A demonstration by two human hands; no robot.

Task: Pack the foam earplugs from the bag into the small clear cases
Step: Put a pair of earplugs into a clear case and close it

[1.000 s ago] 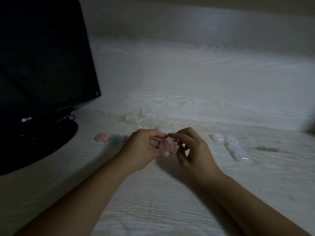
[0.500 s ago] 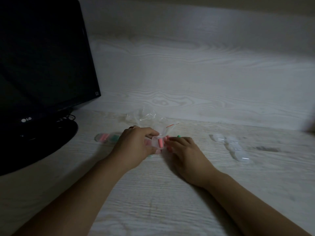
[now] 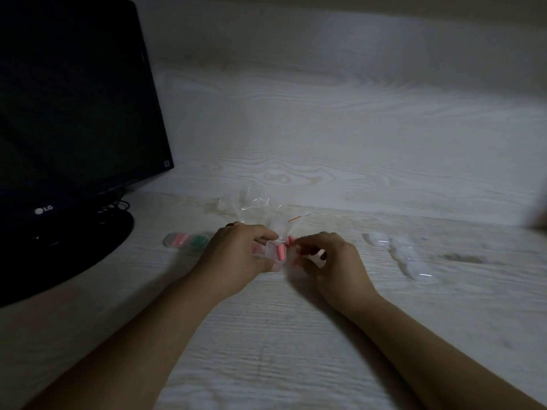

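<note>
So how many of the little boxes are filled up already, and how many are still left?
Done: the filled cases by the monitor hold pink and green earplugs; too blurry to count. In hand: the left hand holds an open case with a pink earplug inside, while the right hand works beside it. Left: the empty cases on the right, and the bag behind.
</note>
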